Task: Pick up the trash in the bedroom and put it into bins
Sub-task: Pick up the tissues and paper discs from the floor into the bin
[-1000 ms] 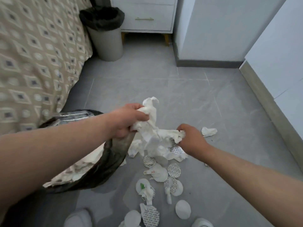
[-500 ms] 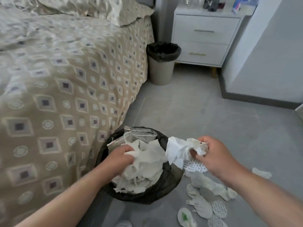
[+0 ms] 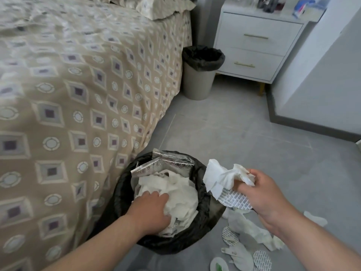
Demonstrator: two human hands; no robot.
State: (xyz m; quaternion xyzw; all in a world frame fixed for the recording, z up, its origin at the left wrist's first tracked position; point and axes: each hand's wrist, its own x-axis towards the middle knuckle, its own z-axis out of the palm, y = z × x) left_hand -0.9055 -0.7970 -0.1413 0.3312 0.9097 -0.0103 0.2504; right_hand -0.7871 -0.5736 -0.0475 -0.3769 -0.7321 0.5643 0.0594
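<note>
Left hand [image 3: 150, 210] clutching tissues [image 3: 181, 192] in bin [image 3: 203, 222], right hand [image 3: 267, 194] holding crumpled paper [image 3: 220, 178]

A bed [image 3: 78, 94] fills the left side, its beige cover printed with squares and rings, and a pillow [image 3: 156, 6] in the same cloth lies at its head. At the back stands a white nightstand [image 3: 254, 49] with two drawers, thin gold handles [image 3: 256, 37] and a wooden leg [image 3: 261, 88], its top crowded with small things (too blurred to name). The floor [image 3: 234, 133] is of large grey tiles with pale joints, and at right a white wall [image 3: 322, 75] juts out with a dark grey skirting [image 3: 312, 128] along its foot; the light is soft and even.
</note>
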